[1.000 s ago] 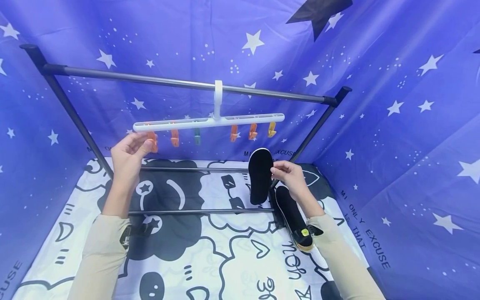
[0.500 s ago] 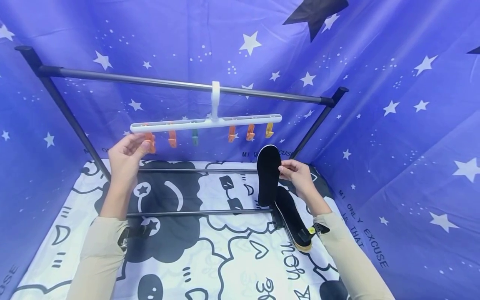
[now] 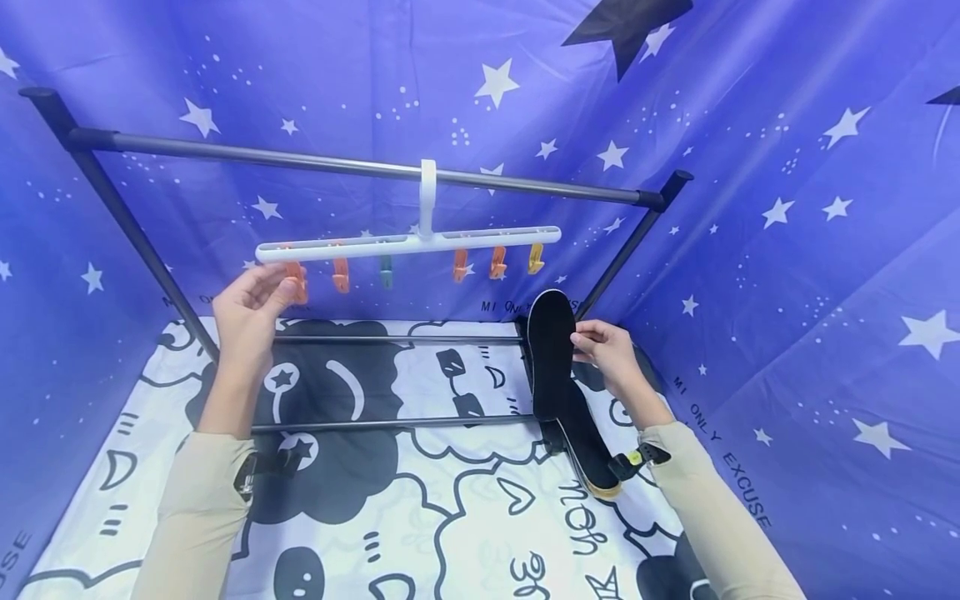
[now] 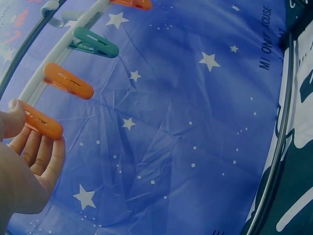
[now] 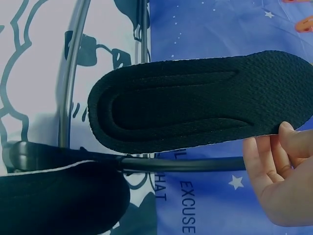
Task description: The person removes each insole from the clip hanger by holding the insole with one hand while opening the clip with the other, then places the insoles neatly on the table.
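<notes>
A white clip hanger [image 3: 352, 247] hangs by its hook from a dark rail. At its left end my left hand [image 3: 246, 312] pinches an orange clip [image 4: 45, 124] between thumb and fingers. Farther along hang another orange clip [image 4: 68, 81], a green clip [image 4: 95, 43], two orange ones on the right half and a yellow clip [image 3: 536, 259] at the right end. My right hand [image 3: 613, 357] pinches the edge of a black insole [image 5: 176, 105], which stands upright below the yellow clip. A second black insole [image 3: 588, 442] lies lower, partly overlapped by the held one in the head view.
The rack has a top rail [image 3: 262, 157], slanting legs [image 3: 138, 233] and two low crossbars [image 3: 420, 422]. A black-and-white patterned cloth [image 3: 480, 492] covers the surface below. Blue starry curtains [image 3: 787, 275] close in at the back and sides.
My right hand has carried the insole to the right, so it now overlaps the lower insole in view. My left hand keeps its pinch on the orange clip. The head view has shifted slightly.
</notes>
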A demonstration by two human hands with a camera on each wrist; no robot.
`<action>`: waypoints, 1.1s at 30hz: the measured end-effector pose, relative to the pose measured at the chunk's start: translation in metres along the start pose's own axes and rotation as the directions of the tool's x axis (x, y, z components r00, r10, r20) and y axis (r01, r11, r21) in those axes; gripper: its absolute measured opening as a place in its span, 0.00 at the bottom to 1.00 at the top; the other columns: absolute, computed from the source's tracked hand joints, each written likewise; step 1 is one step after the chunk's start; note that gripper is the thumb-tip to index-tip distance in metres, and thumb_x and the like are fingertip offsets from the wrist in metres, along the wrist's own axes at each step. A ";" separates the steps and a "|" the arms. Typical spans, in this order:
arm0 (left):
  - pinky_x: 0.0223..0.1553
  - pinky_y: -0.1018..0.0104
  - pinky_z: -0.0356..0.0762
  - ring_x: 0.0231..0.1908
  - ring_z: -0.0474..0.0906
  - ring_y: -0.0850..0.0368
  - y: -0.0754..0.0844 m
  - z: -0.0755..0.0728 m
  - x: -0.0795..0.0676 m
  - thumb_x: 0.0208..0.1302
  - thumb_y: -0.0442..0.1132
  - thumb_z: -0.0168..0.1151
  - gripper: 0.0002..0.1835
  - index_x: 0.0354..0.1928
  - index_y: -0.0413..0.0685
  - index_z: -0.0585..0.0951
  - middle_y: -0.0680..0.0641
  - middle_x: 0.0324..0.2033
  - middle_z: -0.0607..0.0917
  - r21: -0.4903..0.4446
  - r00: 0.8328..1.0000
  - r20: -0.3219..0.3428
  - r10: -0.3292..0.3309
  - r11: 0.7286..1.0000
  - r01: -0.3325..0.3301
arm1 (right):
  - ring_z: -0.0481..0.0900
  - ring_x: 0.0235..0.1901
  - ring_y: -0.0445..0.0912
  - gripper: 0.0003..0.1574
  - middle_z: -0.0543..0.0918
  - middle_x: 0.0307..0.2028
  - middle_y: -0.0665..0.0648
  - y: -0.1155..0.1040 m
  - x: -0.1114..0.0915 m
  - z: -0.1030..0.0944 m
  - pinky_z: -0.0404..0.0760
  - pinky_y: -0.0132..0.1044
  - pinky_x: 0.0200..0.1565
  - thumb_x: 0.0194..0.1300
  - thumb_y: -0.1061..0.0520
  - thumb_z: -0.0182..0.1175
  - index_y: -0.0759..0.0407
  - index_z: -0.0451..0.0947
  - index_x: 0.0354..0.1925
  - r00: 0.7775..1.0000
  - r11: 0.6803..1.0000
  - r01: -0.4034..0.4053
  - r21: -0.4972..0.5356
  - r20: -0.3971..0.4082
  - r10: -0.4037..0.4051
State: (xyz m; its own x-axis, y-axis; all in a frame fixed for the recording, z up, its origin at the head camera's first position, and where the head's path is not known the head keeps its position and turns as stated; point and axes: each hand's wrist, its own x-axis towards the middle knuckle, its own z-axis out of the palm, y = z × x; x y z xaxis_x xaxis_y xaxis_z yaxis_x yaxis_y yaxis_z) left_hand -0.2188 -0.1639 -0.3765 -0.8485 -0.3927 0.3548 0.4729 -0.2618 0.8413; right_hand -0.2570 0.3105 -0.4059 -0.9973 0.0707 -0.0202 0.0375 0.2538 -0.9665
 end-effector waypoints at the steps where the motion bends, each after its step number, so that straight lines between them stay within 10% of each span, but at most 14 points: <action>1: 0.36 0.75 0.86 0.29 0.86 0.64 0.000 0.000 0.000 0.64 0.23 0.65 0.09 0.40 0.41 0.88 0.53 0.32 0.91 -0.004 1.000 0.000 -0.001 1.000 0.001 | 0.84 0.30 0.35 0.05 0.83 0.26 0.41 0.000 0.000 -0.001 0.89 0.33 0.38 0.71 0.68 0.60 0.69 0.79 0.45 1.000 1.000 -0.002 -0.003 -0.001 0.002; 33: 0.36 0.75 0.86 0.29 0.86 0.63 0.000 0.002 -0.002 0.64 0.24 0.66 0.07 0.40 0.41 0.87 0.52 0.32 0.91 -0.024 1.000 0.003 0.011 1.000 -0.011 | 0.78 0.29 0.35 0.10 0.79 0.28 0.42 0.019 -0.005 -0.049 0.87 0.33 0.35 0.72 0.65 0.57 0.73 0.75 0.48 0.973 0.942 -0.226 -0.247 0.000 0.233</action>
State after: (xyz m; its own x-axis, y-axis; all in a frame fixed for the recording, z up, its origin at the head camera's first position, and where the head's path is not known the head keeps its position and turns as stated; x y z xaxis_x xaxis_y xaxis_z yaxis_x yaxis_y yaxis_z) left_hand -0.2180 -0.1612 -0.3767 -0.8440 -0.3930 0.3649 0.4875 -0.2787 0.8274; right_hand -0.2482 0.3623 -0.4119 -0.9611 0.1282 -0.2445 0.2760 0.4616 -0.8430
